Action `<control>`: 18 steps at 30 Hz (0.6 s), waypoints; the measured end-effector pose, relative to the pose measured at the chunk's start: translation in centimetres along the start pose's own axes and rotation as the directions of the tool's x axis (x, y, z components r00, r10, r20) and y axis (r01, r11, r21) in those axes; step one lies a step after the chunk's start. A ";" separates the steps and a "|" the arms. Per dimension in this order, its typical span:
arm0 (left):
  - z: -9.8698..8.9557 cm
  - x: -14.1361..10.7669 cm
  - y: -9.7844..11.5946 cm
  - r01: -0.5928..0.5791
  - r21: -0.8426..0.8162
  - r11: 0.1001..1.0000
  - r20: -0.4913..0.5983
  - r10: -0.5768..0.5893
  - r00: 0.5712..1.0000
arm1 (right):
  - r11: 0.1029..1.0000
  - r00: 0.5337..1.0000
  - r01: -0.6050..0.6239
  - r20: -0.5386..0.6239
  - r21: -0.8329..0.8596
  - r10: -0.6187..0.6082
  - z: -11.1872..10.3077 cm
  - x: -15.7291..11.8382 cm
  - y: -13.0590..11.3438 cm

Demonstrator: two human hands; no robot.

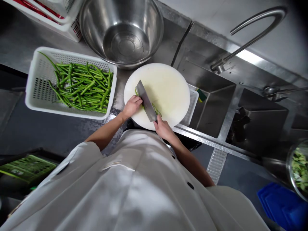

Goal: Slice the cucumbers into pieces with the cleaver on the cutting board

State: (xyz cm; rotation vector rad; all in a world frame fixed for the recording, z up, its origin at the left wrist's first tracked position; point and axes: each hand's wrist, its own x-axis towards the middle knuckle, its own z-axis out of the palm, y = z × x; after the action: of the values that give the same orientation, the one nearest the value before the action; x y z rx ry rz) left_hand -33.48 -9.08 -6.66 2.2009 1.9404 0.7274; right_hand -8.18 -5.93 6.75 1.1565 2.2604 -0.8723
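A round white cutting board [172, 93] lies in front of me. My right hand [164, 129] grips the handle of a cleaver [145, 100], whose broad blade slants across the board's left half. At the board's left edge my left hand [132, 106] is closed, fingertips close beside the blade, on long green peppers; their tips [136, 91] show past the fingers, and the rest is hidden. A few cut green pieces [157, 110] lie right of the blade near the handle. Left of the board, a white plastic basket [38, 86] holds many long green peppers [81, 86].
Behind the board stands a large steel bowl [93, 32]. White baskets [72, 30] with red items sit back left. To the right are a steel sink [214, 106] with a curved faucet [260, 41], and a bowl [290, 166] of chopped greens. A small white basket [191, 109] sits partly under the board.
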 end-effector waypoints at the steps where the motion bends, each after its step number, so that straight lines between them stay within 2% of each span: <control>1: -0.4 0.1 -0.4 -0.012 0.023 1.000 -0.002 0.012 1.000 | 1.000 1.000 0.004 -0.009 0.000 -0.004 0.3 0.2 -0.1; 5: -1.7 0.6 -2.0 0.008 0.089 0.996 -0.041 -0.004 0.999 | 1.000 1.000 -0.002 0.011 0.007 0.002 0.1 -0.8 1.1; 7: -1.7 0.5 -2.1 0.006 0.079 0.997 -0.024 -0.004 1.000 | 1.000 0.999 -0.015 0.033 0.003 0.015 -0.4 -1.8 2.3; 12: 0.0 -1.1 0.5 0.036 0.006 0.999 -0.013 -0.036 0.999 | 0.996 0.998 -0.054 0.004 -0.071 0.055 -1.2 -4.5 4.7; 15: 0.6 -1.7 1.6 0.045 -0.016 0.999 0.001 -0.045 0.999 | 0.990 0.999 -0.042 0.026 -0.133 0.045 -1.9 -6.5 4.4; 18: 0.5 -1.9 1.7 0.029 -0.013 0.999 0.005 -0.029 1.000 | 0.988 0.995 0.005 0.097 -0.156 0.010 -2.5 -7.9 3.7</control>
State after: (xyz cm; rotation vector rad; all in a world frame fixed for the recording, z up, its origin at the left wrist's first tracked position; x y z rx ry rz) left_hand -31.89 -11.08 -6.94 2.1602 1.9557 0.7276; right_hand -1.05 -6.86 12.33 1.0242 2.2036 -0.7203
